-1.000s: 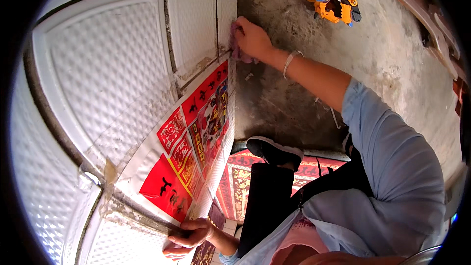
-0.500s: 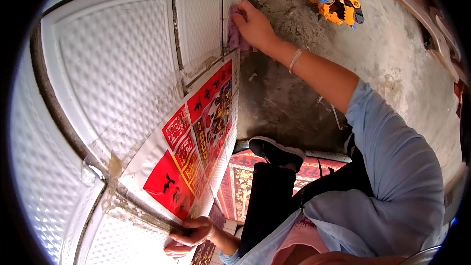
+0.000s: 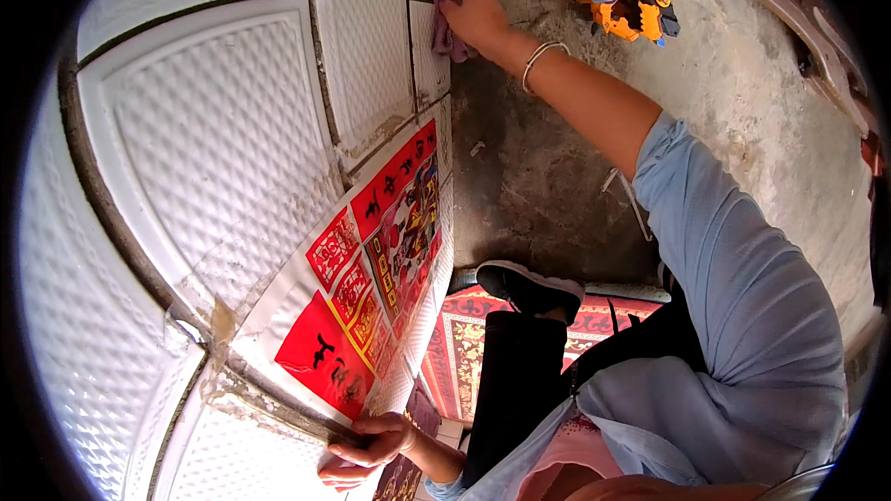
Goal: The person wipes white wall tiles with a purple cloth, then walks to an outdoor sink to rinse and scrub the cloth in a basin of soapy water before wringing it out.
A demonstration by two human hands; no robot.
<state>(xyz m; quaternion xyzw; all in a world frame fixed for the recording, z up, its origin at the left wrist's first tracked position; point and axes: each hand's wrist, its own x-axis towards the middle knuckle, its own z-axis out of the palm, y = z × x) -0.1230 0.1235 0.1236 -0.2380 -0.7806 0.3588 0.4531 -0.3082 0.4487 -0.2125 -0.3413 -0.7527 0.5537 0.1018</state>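
Note:
At the top, my right hand [image 3: 478,17] is closed around a crumpled purple cloth [image 3: 452,34], which lies against the right edge of a white tiled wall [image 3: 371,46]. A red poster [image 3: 362,264] with a white margin and coloured pictures is on the wall between my two hands. Near its bottom edge, my left hand [image 3: 371,441] rests by the tiles with its fingers stretched out and apart, holding nothing that I can see.
An orange toy [image 3: 631,0] with blue and black parts lies on the grey concrete floor [image 3: 733,102]. My black shoe [image 3: 529,289] stands near a red patterned mat [image 3: 455,353]. A thin white stick-like thing [image 3: 631,204] lies by my right arm. Clear tape [image 3: 223,325] clings to the tile joints.
My right hand has moved a little up and away along the wall's edge with the cloth. My left hand stays near the poster's bottom edge. The view has shifted slightly.

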